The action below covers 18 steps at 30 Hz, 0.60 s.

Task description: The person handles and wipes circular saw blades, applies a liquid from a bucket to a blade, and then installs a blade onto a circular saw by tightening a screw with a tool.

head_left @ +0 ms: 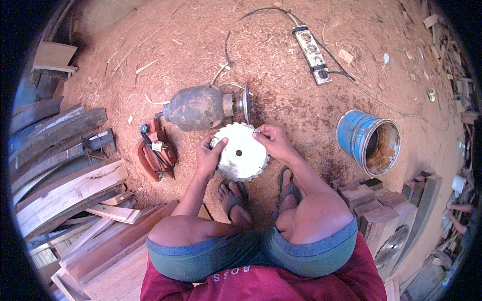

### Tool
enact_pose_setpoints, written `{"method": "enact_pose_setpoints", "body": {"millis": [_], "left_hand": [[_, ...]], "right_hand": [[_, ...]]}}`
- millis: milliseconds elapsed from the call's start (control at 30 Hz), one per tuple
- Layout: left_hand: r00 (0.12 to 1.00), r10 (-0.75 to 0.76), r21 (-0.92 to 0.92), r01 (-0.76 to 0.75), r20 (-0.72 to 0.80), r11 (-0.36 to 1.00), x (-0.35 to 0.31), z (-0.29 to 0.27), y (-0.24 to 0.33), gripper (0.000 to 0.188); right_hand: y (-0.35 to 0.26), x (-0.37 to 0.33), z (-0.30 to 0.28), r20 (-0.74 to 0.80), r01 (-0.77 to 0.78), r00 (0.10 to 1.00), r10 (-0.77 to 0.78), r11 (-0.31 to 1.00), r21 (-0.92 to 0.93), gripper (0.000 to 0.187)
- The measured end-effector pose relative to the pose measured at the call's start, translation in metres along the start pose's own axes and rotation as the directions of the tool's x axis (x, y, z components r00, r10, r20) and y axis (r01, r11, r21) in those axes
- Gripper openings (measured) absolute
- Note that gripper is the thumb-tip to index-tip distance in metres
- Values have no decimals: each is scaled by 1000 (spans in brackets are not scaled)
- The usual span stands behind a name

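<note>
A round, toothed circular saw blade with a small hole in its middle is held between my two hands, above my feet. My left hand grips its left edge, thumb on the face. At the upper right edge, my right hand pinches the rim between thumb and fingers. Just beyond the blade, a bench grinder's dusty motor lies on the ground, its thin grinding disc standing on edge at the right end. The disc's lower edge is close to the blade's teeth; whether they touch I cannot tell.
An orange power tool with its cord bundled lies at the left. A power strip with cables is at the far right. A rusty blue bucket lies tilted at the right. Planks and wooden blocks flank me.
</note>
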State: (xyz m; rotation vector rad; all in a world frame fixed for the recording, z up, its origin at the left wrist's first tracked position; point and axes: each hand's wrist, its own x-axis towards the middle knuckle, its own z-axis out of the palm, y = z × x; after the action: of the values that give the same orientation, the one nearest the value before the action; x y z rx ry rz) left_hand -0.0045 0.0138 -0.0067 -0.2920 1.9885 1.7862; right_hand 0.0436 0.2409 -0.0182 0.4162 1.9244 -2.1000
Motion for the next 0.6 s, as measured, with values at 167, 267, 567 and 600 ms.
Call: {"method": "enact_pose_setpoints", "body": {"millis": [167, 267, 567, 600], "left_hand": [[994, 93, 116, -100, 64, 988, -5, -3, 23, 23], [989, 92, 114, -105, 117, 988, -8, 1, 38, 20], [999, 30, 150, -32, 12, 988, -13, 9, 24, 26], [1000, -5, 147, 6, -8, 989, -13, 11, 25, 26]], "right_hand": [[-15, -9, -9, 21, 87, 996, -89, 995, 51, 24], [-16, -11, -11, 52, 93, 994, -92, 995, -19, 23], [3, -9, -6, 4, 90, 996, -90, 996, 11, 18], [5, -7, -6, -9, 54, 999, -54, 998, 45, 18]]}}
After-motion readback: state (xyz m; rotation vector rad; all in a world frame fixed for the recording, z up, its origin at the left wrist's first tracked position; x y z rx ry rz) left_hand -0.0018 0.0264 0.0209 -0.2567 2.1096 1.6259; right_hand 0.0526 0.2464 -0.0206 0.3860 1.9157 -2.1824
